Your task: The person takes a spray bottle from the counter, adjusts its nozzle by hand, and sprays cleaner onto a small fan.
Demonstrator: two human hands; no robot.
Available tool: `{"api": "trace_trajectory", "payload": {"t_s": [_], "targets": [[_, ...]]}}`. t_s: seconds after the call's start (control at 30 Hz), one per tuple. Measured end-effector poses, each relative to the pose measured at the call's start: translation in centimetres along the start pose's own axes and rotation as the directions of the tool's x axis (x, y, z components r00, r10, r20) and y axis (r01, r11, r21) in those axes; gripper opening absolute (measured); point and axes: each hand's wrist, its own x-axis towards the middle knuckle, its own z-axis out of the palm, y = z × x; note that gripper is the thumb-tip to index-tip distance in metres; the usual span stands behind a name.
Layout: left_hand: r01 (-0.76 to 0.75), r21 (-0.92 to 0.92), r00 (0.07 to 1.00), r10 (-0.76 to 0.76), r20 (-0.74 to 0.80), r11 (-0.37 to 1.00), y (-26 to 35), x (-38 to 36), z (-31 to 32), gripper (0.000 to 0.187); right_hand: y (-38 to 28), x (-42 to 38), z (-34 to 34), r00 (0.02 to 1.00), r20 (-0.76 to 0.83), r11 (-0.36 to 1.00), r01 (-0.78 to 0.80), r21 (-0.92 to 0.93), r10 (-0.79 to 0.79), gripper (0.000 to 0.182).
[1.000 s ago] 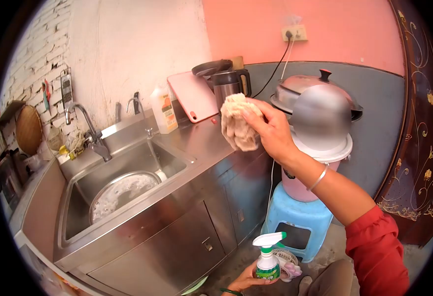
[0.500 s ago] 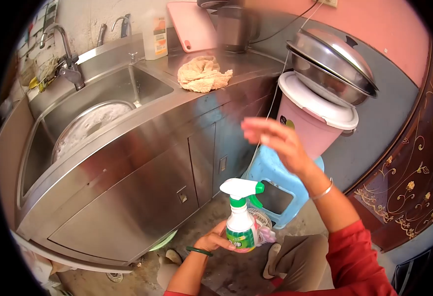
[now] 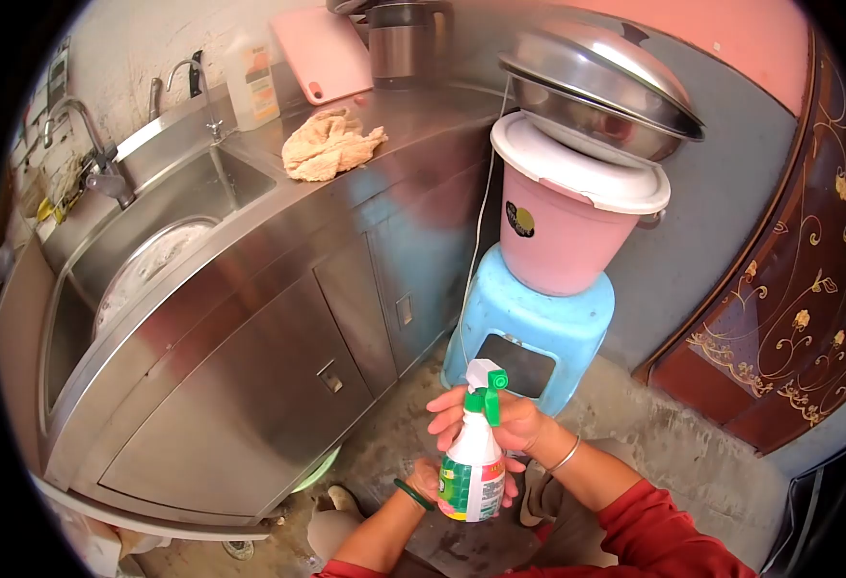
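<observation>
A white spray bottle [image 3: 474,448] with a green collar, a green trigger and a green label stands upright in front of me, its nozzle turned towards me. My left hand [image 3: 429,481], a dark green bangle at its wrist, holds the lower body, fingertips showing on the far side. Around the neck, just under the trigger, is my right hand [image 3: 524,424], with a silver bangle. Its fingers pass behind the neck and stick out on the left; the bottle partly hides them.
To the left is a steel sink [image 3: 235,188] holding a basin [image 3: 158,255] of suds. A crumpled cloth [image 3: 331,146] lies on the counter by a pink cutting board [image 3: 322,58]. Ahead, a blue stool [image 3: 539,306] carries a pink bucket [image 3: 568,226] topped by a steel pan [image 3: 596,106].
My right hand has come down from above the stool to the bottle's neck. The bottle has turned, its nozzle swinging from the right towards me. The view has shifted to the right.
</observation>
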Motion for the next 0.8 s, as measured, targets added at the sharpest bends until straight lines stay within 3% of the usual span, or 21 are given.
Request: {"api": "trace_trajectory", "payload": {"t_s": [0.07, 0.13, 0.17, 0.23, 0.27, 0.3, 0.37, 0.4, 0.47, 0.5, 0.57, 0.63, 0.7, 0.77, 0.8], "targets": [[0.033, -0.034, 0.998, -0.035, -0.057, 0.999, -0.2, 0.4, -0.6, 0.113, -0.1, -0.6, -0.1, 0.999, -0.042, 0.999, 0.034, 0.009, -0.034, 0.066], [-0.065, 0.013, 0.988, 0.066, -0.141, 0.998, 0.0, 1.3, -0.7, 0.109, -0.4, -1.2, -0.2, 0.995, -0.086, 0.998, 0.06, 0.02, -0.058, 0.063], [-0.062, 0.009, 0.988, 0.063, -0.142, 0.998, 0.2, 1.4, -0.6, 0.109, -0.6, -1.4, -0.3, 0.978, -0.179, 0.993, 0.098, -0.073, -0.11, 0.057], [-0.083, 0.005, 0.923, 0.078, -0.377, 0.997, 0.8, 1.1, 0.2, 0.103, -0.9, -2.0, -0.8, 0.947, -0.271, 0.978, 0.13, -0.165, -0.172, 0.051], [-0.154, 0.015, 0.882, 0.144, -0.448, 0.988, 0.6, 1.2, 0.4, 0.088, -1.1, -2.3, -1.1, 0.881, -0.386, 0.948, 0.175, -0.267, -0.272, 0.046], [-0.15, 0.011, 0.882, 0.139, -0.451, 0.989, 0.6, 1.4, 0.4, 0.088, -1.2, -2.7, -1.4, 0.792, -0.482, 0.906, 0.201, -0.371, -0.374, 0.041], [-0.2, 0.032, 0.708, 0.166, -0.686, 0.979, 0.1, 1.9, 0.0, 0.075, -1.1, -3.3, -2.0, 0.722, -0.572, 0.907, 0.188, -0.377, -0.388, 0.035], [-0.201, 0.054, 0.674, 0.179, -0.717, 0.978, -0.5, 2.0, -0.8, 0.068, -0.9, -3.5, -1.9, 0.704, -0.573, 0.876, 0.149, -0.459, -0.42, 0.035], [-0.187, 0.056, 0.699, 0.173, -0.694, 0.981, -0.9, 2.0, -2.3, 0.069, -0.8, -3.8, -1.0, 0.721, -0.532, 0.809, 0.066, -0.584, -0.443, 0.036], [-0.178, 0.067, 0.723, 0.177, -0.668, 0.982, -0.9, 2.2, -2.4, 0.07, -0.9, -4.1, -0.8, 0.792, -0.466, 0.819, 0.073, -0.57, -0.395, 0.037], [-0.149, 0.036, 0.691, 0.13, -0.711, 0.988, -0.9, 2.8, -2.3, 0.072, -1.3, -4.6, 0.7, 0.815, -0.415, 0.829, 0.135, -0.542, -0.404, 0.043], [0.086, -0.041, 0.796, -0.094, -0.598, 0.995, -0.9, 2.9, -2.8, 0.074, -1.9, -5.2, 0.1, 0.904, -0.32, 0.897, 0.131, -0.421, -0.283, 0.052], [0.106, -0.063, 0.836, -0.123, -0.535, 0.992, -2.0, 2.9, -3.7, 0.077, -1.6, -5.6, 0.4, 0.896, -0.339, 0.9, 0.132, -0.415, -0.288, 0.05], [0.156, -0.077, 0.783, -0.17, -0.598, 0.985, -2.4, 3.2, -4.0, 0.078, -1.1, -6.5, -0.1, 0.92, -0.281, 0.885, 0.126, -0.448, -0.272, 0.038], [0.148, -0.119, 0.855, -0.187, -0.484, 0.982, -2.1, 3.1, -4.4, 0.073, -1.0, -7.1, -0.3, 0.903, -0.319, 0.878, 0.115, -0.464, -0.286, 0.029]]}}
